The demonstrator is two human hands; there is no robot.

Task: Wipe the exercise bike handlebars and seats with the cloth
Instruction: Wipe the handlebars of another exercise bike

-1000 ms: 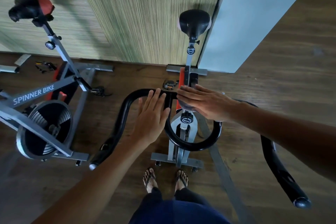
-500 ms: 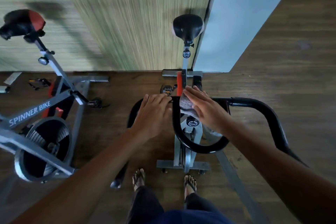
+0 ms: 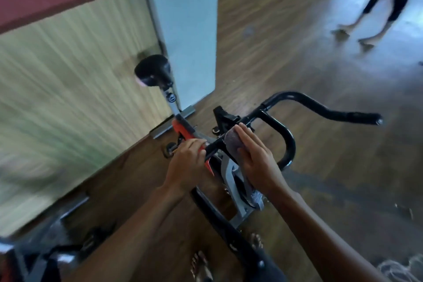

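Pressing a cloth on the handlebar, the right hand lies flat.

Bare forearms, dark legwear, strapped sandals

The left grip curls round the middle of the black handlebar. Just at its three o'clock the right grip lies flat, pressing a grey cloth onto the bar. The bike's seat stands at eleven o'clock; someone's legs at two o'clock, well apart, on the wooden floor
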